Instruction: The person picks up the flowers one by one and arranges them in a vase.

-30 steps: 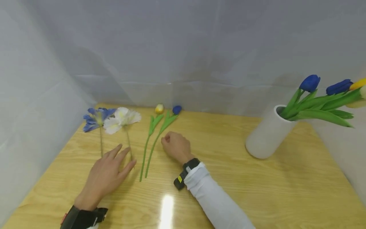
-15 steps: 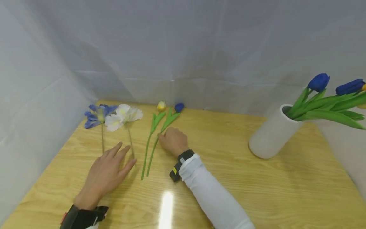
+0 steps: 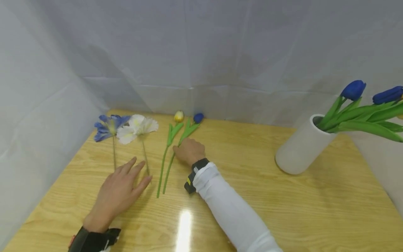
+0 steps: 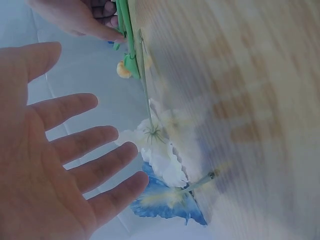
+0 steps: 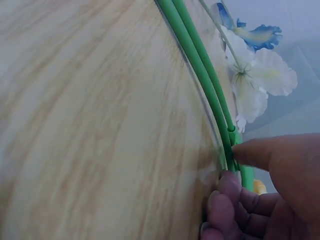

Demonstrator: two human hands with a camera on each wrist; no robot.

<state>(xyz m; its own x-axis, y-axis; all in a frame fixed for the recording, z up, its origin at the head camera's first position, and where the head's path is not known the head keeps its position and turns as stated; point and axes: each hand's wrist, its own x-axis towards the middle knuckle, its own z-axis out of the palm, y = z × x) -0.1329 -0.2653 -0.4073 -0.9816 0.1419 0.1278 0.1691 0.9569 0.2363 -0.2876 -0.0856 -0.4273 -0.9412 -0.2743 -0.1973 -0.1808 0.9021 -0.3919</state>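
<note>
My right hand (image 3: pixel 190 151) pinches the green stem of a blue tulip (image 3: pixel 198 118) just below its leaves; in the right wrist view the thumb and curled fingers meet around that stem (image 5: pixel 202 75). The tulip still lies on the table. Close along its left side lies a yellow-and-white tulip (image 3: pixel 178 116). With fingers spread and holding nothing, my left hand (image 3: pixel 118 190) hovers over the table by the thin stem of a white flower (image 3: pixel 136 127). A blue-violet flower (image 3: pixel 108 127) lies left of the white one, its lower stem hidden behind the left hand.
On the right a white vase (image 3: pixel 302 150) leans toward the right, holding several tulips, blue ones (image 3: pixel 353 90) among them; some blooms are cut off by the frame edge. Pale sheeting (image 3: pixel 204 52) backs the wooden table (image 3: pixel 245 196).
My right hand has moved slightly left and away from me, onto the blue tulip's stem, and now pinches it. The left hand stays nearly still. The head view has shifted slightly.
</note>
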